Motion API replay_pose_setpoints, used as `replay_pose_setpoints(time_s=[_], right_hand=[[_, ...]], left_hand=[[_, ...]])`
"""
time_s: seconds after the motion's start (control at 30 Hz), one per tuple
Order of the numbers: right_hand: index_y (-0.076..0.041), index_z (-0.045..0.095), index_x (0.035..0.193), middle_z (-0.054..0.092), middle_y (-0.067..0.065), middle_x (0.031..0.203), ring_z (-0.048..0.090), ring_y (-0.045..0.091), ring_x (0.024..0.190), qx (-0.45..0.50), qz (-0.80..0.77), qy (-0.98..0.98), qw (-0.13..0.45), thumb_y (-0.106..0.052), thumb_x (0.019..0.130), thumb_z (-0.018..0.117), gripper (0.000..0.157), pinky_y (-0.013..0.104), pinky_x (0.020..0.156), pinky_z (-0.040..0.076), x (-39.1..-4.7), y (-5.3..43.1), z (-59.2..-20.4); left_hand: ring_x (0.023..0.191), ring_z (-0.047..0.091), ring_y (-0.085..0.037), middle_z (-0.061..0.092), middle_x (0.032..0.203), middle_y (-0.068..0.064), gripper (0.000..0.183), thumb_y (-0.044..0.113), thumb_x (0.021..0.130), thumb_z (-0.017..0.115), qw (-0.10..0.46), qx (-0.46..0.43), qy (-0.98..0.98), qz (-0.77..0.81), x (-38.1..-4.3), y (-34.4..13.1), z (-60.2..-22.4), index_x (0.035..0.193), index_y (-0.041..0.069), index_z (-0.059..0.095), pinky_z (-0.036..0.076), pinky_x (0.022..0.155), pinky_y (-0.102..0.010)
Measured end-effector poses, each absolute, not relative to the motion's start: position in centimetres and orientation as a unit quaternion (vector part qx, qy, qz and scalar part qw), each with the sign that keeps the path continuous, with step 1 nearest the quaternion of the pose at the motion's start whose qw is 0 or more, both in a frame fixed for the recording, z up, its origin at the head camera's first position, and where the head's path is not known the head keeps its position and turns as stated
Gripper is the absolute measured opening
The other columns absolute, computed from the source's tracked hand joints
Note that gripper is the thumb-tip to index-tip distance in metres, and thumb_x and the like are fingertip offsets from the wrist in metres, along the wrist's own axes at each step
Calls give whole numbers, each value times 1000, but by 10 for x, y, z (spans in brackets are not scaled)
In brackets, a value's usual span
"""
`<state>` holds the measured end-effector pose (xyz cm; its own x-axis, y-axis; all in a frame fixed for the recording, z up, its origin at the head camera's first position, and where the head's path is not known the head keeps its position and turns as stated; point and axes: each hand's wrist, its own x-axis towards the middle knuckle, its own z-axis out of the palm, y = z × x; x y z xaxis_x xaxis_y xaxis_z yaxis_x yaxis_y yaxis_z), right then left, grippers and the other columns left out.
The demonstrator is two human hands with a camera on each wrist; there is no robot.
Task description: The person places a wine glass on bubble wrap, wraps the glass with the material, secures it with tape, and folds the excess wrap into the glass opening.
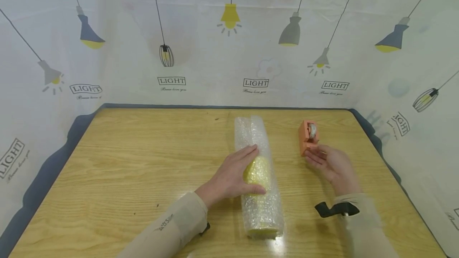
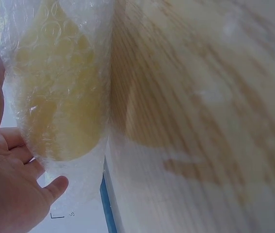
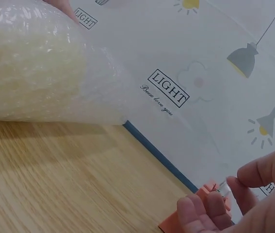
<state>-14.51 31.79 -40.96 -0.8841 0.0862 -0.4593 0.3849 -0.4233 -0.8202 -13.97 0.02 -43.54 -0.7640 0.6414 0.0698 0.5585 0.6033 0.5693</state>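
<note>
A bundle of bubble wrap [image 1: 251,130] lies lengthwise on the wooden table, rolled around a yellow object [image 1: 259,170] whose exact kind the plastic blurs. My left hand [image 1: 229,176] grips the bundle from its left side, thumb toward the near end and fingers over the top. To the right stands a coral-orange tape dispenser [image 1: 304,132] holding a small roll of tape [image 1: 312,130]. At its near end is my right hand [image 1: 335,168]; in the right wrist view the thumb and forefinger pinch at the clear tape [image 3: 223,186], the other fingers curled beside the dispenser.
The wooden table [image 1: 143,150] has a dark blue edge [image 1: 179,106] at the back. White cloth [image 1: 201,51] printed with lamps hangs behind and along both sides. A black strap [image 1: 337,209] circles the right sleeve.
</note>
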Motion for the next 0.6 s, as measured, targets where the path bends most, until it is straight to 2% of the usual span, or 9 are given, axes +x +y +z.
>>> replay_pose_setpoints(time_s=[0.2, 0.4, 0.6], right_hand=[[-7, 65, 111, 68, 3, 101, 69, 16, 98, 262, -811, 520, 53, -14, 107, 55, 13, 28, 89, 61, -143, 309, -410], [-9, 66, 114, 68, -1, 100, 67, 14, 97, 303, -781, 546, 19, -16, 106, 57, 14, 30, 90, 61, -139, 303, -417], [-10, 65, 109, 68, -3, 95, 67, 13, 94, 310, -768, 560, 25, -17, 107, 54, 13, 28, 84, 61, -136, 302, -428]], left_hand=[[159, 16, -22, 16, 173, -1, 114, 65, 80, 78, 72, 337, 892, 294, -140, 0, -436, 165, 13, 23, 16, 129, -47], [159, 16, -22, 17, 173, -1, 114, 65, 80, 78, 73, 338, 891, 294, -140, 1, -435, 165, 13, 23, 16, 129, -47], [159, 17, -22, 17, 173, 0, 114, 65, 80, 79, 72, 339, 891, 293, -140, 1, -435, 165, 13, 23, 16, 129, -46]])
